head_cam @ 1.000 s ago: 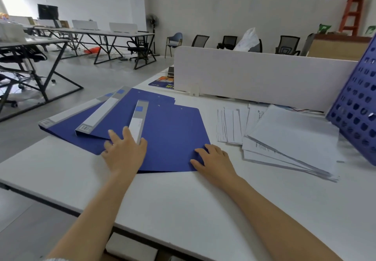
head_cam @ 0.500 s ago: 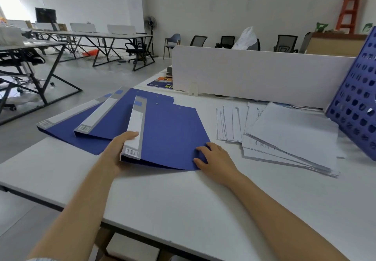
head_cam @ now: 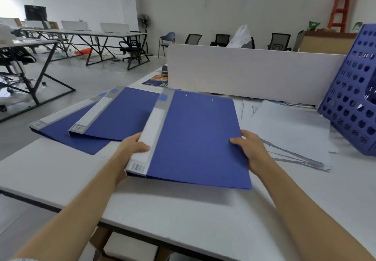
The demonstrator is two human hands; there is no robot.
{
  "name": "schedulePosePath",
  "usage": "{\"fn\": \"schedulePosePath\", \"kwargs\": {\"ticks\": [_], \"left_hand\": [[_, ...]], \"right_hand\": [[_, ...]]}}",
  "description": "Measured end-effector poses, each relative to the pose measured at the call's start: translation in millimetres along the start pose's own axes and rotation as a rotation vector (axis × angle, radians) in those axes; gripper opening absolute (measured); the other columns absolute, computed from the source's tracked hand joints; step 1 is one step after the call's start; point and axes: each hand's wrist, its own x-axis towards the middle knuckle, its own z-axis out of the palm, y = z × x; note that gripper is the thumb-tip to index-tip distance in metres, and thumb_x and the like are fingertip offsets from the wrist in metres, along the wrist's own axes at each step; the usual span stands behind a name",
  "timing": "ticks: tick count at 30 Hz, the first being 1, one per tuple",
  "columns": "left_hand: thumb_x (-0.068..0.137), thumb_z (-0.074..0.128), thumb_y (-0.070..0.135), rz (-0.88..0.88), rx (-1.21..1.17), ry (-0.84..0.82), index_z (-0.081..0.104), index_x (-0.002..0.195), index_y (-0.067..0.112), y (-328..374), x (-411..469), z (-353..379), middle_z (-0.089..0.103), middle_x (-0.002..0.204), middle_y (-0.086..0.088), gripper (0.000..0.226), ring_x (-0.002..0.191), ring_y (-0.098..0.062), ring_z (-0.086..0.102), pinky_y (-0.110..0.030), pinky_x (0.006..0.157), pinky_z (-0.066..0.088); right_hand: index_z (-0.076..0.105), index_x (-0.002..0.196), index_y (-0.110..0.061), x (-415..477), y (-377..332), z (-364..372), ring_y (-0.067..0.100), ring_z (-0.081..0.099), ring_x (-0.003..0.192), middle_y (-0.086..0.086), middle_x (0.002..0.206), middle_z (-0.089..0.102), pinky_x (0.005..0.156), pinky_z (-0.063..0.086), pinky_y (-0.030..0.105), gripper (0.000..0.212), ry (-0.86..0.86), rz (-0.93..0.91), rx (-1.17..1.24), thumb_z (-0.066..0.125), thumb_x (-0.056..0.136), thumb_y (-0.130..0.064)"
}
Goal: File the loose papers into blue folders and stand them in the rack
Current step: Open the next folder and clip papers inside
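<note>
Two hands hold one blue folder (head_cam: 195, 138) clear of the white table (head_cam: 183, 209): our left hand (head_cam: 130, 148) curls round its grey spine, our right hand (head_cam: 252, 150) grips the opposite edge. Left of that folder two more folders (head_cam: 122, 116) lie overlapping on the table; right of it sit the loose papers (head_cam: 289, 134), then the tilted blue rack (head_cam: 354, 108).

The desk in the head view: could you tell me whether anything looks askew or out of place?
The loose white papers lie fanned in an uneven pile, edges misaligned, beside the blue perforated plastic rack, which looks tilted, possibly from lens distortion.
</note>
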Motion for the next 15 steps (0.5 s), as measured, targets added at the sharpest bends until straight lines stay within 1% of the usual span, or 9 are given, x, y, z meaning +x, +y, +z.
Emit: {"fn": "schedulePosePath", "kwargs": {"ticks": [3,4,6,7,8,9,11,13,15], "left_hand": [[0.066,0.058,0.015,0.032,0.100,-0.024,0.060,0.098,0.018,-8,0,8,0.069,0.060,0.005,0.032,0.053,-0.009,0.065,-0.017,0.049,0.048],[0.073,0.063,0.014,0.071,0.222,0.000,0.060,0.102,0.017,-14,1,10,0.065,0.060,0.005,0.029,0.056,-0.010,0.061,-0.017,0.054,0.046],[0.086,0.060,0.011,0.228,0.638,0.096,0.062,0.109,0.020,-27,6,9,0.053,0.061,0.003,0.024,0.058,-0.012,0.050,-0.020,0.063,0.041],[0.089,0.056,0.013,0.317,0.786,0.114,0.063,0.108,0.022,-33,8,10,0.054,0.064,0.005,0.022,0.059,-0.010,0.048,-0.022,0.065,0.040],[0.089,0.055,0.017,0.372,0.855,0.116,0.065,0.106,0.021,-35,9,11,0.056,0.067,0.010,0.021,0.061,-0.011,0.049,-0.021,0.066,0.040],[0.088,0.054,0.025,0.402,0.871,0.103,0.067,0.105,0.020,-37,9,13,0.058,0.072,0.012,0.023,0.067,-0.011,0.051,-0.020,0.066,0.039],[0.078,0.044,0.048,0.457,0.826,0.066,0.066,0.106,0.021,-34,6,16,0.057,0.088,0.024,0.045,0.082,-0.004,0.053,-0.019,0.069,0.041],[0.072,0.039,0.063,0.534,0.842,-0.004,0.062,0.114,0.026,-28,-1,18,0.051,0.101,0.034,0.061,0.100,0.006,0.048,-0.019,0.085,0.042],[0.061,0.032,0.088,0.545,0.922,-0.171,0.047,0.120,0.045,-19,-13,23,0.034,0.123,0.035,0.075,0.117,0.016,0.030,-0.017,0.102,0.027]], "right_hand": [[0.058,0.106,-0.009,-5,-1,-23,0.021,0.063,0.070,0.004,0.088,0.066,0.061,0.055,0.028,0.026,-0.045,0.038,-0.079,0.045,0.089,0.006],[0.058,0.103,-0.011,-7,0,-31,0.020,0.063,0.070,0.003,0.087,0.066,0.061,0.055,0.027,0.025,-0.049,0.047,-0.104,0.045,0.089,0.006],[0.059,0.092,-0.013,-12,2,-44,0.018,0.063,0.065,0.002,0.082,0.065,0.060,0.053,0.027,0.023,-0.022,0.065,-0.187,0.046,0.089,0.006],[0.060,0.084,-0.012,-13,3,-49,0.017,0.062,0.060,0.003,0.078,0.065,0.058,0.051,0.026,0.023,-0.004,0.086,-0.227,0.046,0.088,0.006],[0.059,0.076,-0.011,-13,4,-52,0.016,0.061,0.054,0.004,0.073,0.064,0.056,0.048,0.025,0.023,0.011,0.110,-0.262,0.047,0.088,0.005],[0.057,0.071,-0.010,-13,5,-53,0.017,0.059,0.052,0.005,0.070,0.063,0.053,0.046,0.024,0.024,0.032,0.130,-0.289,0.047,0.087,0.004],[0.054,0.067,-0.009,-11,6,-51,0.018,0.054,0.053,0.005,0.066,0.059,0.050,0.041,0.023,0.023,0.088,0.143,-0.338,0.048,0.087,0.000],[0.046,0.062,-0.009,-9,8,-49,0.019,0.045,0.051,0.006,0.061,0.051,0.048,0.033,0.023,0.026,0.145,0.147,-0.359,0.048,0.088,-0.003],[0.039,0.062,-0.012,-7,10,-48,0.019,0.033,0.051,0.007,0.060,0.040,0.050,0.024,0.025,0.028,0.174,0.155,-0.339,0.048,0.087,-0.004]]}}
